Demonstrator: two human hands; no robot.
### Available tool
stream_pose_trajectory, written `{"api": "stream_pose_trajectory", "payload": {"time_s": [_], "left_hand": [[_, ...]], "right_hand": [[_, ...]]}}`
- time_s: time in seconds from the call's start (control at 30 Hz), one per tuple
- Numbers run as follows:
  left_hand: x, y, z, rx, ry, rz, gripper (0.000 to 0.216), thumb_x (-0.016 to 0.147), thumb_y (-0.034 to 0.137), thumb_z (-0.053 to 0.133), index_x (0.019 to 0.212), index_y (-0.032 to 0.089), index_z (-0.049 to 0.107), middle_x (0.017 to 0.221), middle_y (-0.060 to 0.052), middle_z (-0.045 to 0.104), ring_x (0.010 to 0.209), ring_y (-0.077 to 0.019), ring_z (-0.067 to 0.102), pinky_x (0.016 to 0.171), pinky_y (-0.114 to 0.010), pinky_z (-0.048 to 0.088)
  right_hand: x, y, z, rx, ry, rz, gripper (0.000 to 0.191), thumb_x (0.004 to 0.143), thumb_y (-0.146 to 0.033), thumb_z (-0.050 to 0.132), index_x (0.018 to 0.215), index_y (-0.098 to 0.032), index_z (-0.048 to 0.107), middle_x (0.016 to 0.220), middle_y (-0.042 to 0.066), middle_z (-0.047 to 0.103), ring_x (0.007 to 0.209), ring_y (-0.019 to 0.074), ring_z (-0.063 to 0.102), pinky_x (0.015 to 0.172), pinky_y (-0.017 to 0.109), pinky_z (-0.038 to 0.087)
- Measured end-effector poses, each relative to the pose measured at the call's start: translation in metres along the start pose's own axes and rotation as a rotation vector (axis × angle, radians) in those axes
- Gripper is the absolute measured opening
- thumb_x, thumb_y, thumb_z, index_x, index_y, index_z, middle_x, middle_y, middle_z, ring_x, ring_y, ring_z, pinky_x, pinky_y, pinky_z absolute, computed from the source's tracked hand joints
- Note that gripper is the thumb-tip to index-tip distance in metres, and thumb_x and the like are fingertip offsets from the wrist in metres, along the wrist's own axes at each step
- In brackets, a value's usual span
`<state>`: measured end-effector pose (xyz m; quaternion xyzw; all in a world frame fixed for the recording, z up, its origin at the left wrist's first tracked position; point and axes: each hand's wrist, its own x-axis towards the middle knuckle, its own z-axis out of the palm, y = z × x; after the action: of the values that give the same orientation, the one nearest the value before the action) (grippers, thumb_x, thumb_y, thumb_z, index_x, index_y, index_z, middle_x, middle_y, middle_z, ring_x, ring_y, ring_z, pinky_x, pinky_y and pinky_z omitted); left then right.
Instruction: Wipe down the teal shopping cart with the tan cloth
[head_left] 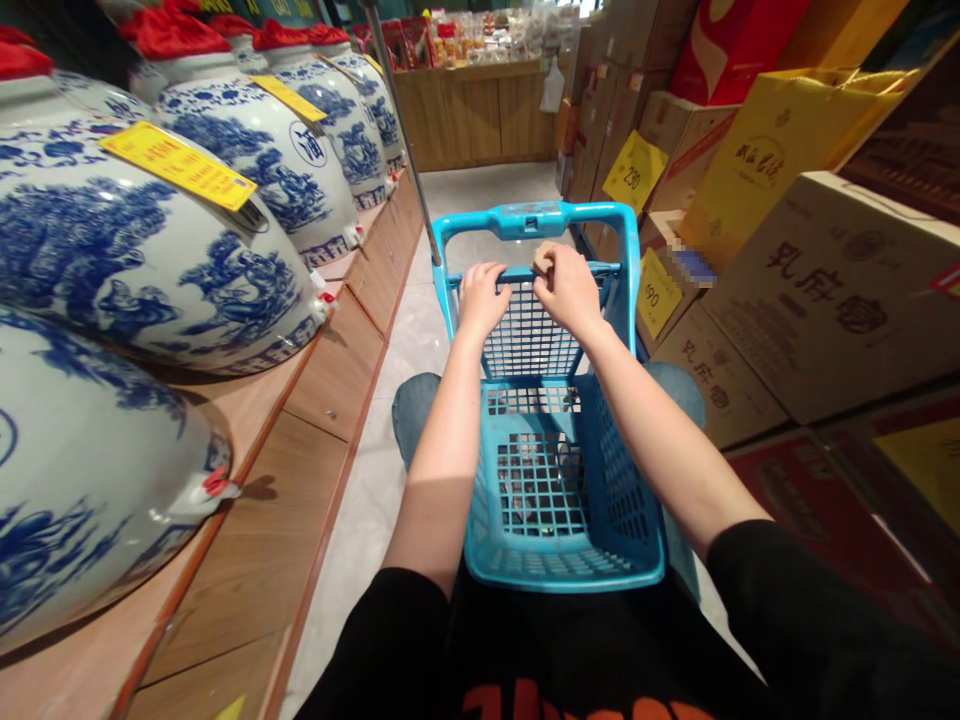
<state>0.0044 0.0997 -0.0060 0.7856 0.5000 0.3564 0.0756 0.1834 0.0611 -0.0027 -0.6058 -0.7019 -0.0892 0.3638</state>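
- Rests the left hand [481, 297] at the frame's centre, with fingers bent over the far top edge of a blue plastic shopping basket [566, 578] and with the thumb apart from them; cannot tell from this view how firmly.
- Pinches a small tan piece [544, 258] between thumb and fingers of the right hand [570, 290], just right of centre, right at that same edge; cannot tell the material.
- Has the basket upright from the centre down to the lower middle of the frame, with gridded walls and bottom in view and with a blue handle [531, 220] raised beyond both hands.
- Straddles the basket with denim-covered knees [417, 410], one on either side; wears black sleeves [405, 620], at the bottom of the frame.
- Shows a thin metal rod [406, 130] slanting from the top of the frame down to the handle's left corner.
- Includes, along the left, big blue-and-white porcelain jars [82, 240] with red cloth tops and yellow price tags [180, 165], lined up on wooden cabinets [322, 365].
- Includes, on the right, stacked cardboard cartons [840, 290], a yellow gift bag [780, 150] and yellow cards marked 230 [634, 175] and 490 [658, 295].
- Ends, at upper centre, with a wooden counter [469, 118] under packaged goods [480, 40].
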Motion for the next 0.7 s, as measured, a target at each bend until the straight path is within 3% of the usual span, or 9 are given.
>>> {"api": "stream_pose_trajectory", "payload": {"time_s": [0.2,0.33,0.47,0.7], "left_hand": [[0.0,0.003,-0.002,0.008,-0.018,-0.012,0.038,0.093,0.018,0.056,0.128,0.02,0.07,0.143,-0.011,0.067,0.141,-0.0296,0.054,0.127,-0.045,0.037],[0.0,0.004,-0.002,0.009,-0.019,-0.014,0.04,0.092,0.018,0.057,0.13,0.021,0.071,0.143,-0.01,0.067,0.141,-0.0291,0.054,0.127,-0.044,0.037],[0.0,0.002,-0.002,0.003,-0.017,-0.013,0.04,0.091,0.017,0.057,0.129,0.022,0.071,0.144,-0.009,0.067,0.141,-0.0298,0.054,0.126,-0.046,0.038],[0.0,0.003,0.0,0.008,-0.011,-0.018,0.041,0.092,0.017,0.057,0.13,0.021,0.071,0.145,-0.011,0.067,0.142,-0.0299,0.054,0.127,-0.045,0.037]], "right_hand": [[0.001,0.026,-0.001,-0.073,0.174,0.107,0.036,0.092,-0.026,0.054,0.125,-0.018,0.066,0.148,0.021,0.056,0.143,0.0448,0.045,0.116,0.072,0.038],[-0.003,0.01,0.002,-0.047,0.077,0.065,0.048,0.092,-0.026,0.055,0.138,-0.014,0.061,0.147,0.024,0.056,0.14,0.0438,0.047,0.117,0.069,0.038],[-0.005,-0.006,0.004,-0.001,-0.025,-0.027,0.058,0.09,-0.027,0.057,0.148,-0.019,0.054,0.153,0.02,0.053,0.142,0.0427,0.046,0.12,0.07,0.033],[-0.002,0.011,-0.01,-0.037,-0.045,0.12,0.051,0.095,-0.028,0.051,0.145,-0.019,0.058,0.147,0.02,0.058,0.137,0.0402,0.052,0.121,0.066,0.035]]}}
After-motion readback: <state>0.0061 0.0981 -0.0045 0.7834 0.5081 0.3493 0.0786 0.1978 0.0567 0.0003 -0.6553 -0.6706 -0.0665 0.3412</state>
